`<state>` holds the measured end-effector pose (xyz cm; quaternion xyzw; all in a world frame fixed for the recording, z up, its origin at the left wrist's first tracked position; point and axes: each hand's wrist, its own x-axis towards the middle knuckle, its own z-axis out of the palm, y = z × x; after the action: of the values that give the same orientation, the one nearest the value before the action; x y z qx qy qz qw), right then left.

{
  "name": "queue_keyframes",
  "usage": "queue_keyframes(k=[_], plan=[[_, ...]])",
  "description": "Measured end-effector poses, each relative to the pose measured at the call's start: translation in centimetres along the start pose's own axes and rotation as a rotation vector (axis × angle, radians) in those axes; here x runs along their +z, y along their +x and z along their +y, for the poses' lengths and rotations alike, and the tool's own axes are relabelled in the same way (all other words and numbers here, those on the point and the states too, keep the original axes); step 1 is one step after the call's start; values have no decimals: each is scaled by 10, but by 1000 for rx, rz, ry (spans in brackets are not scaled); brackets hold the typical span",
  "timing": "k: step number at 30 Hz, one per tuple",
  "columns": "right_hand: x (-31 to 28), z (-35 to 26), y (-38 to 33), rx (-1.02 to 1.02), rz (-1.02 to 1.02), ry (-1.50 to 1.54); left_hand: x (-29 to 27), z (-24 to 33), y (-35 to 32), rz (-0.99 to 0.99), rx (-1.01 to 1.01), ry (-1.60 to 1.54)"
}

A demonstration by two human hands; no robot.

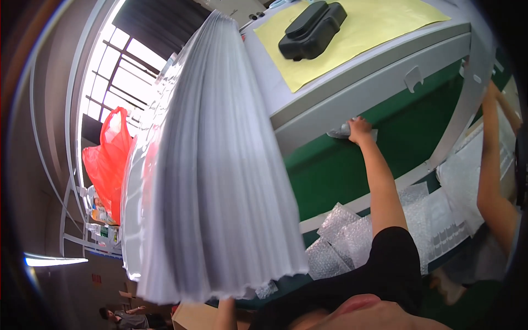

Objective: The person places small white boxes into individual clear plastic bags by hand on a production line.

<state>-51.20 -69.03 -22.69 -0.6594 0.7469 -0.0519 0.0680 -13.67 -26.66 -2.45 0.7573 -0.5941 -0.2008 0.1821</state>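
My right hand (pixel 360 130) reaches out over the green conveyor-like surface (pixel 330 181), under the grey edge of a raised shelf. Its fingers are closed on a small clear plastic packet (pixel 340 132), whose contents I cannot make out. Of my left arm only a bit of forearm shows at the lower edge. The left hand is hidden behind a tall, thick stack of thin white sheets (pixel 220 165), which fills the left middle of the view. Clear bubble-wrap pouches (pixel 346 236) lie below my right forearm.
A black case-like device (pixel 312 30) rests on yellow paper (pixel 396 22) on the raised shelf (pixel 269 88). A red plastic bag (pixel 107 165) hangs at the left. Another person's arm (pixel 489 170) is at the far right, beside white packaging (pixel 465 170). A cardboard box (pixel 190 318) stands low.
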Motion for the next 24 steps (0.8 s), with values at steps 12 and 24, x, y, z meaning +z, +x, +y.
queue_keyframes(k=[12, 24], plan=[[-149, -51, -309, 99, -1079, 1878, 43, -1, -22, 15, 237, -288], [-277, -174, -399, -1218, -229, -537, 79, -14, -43, 349, 337, -765]])
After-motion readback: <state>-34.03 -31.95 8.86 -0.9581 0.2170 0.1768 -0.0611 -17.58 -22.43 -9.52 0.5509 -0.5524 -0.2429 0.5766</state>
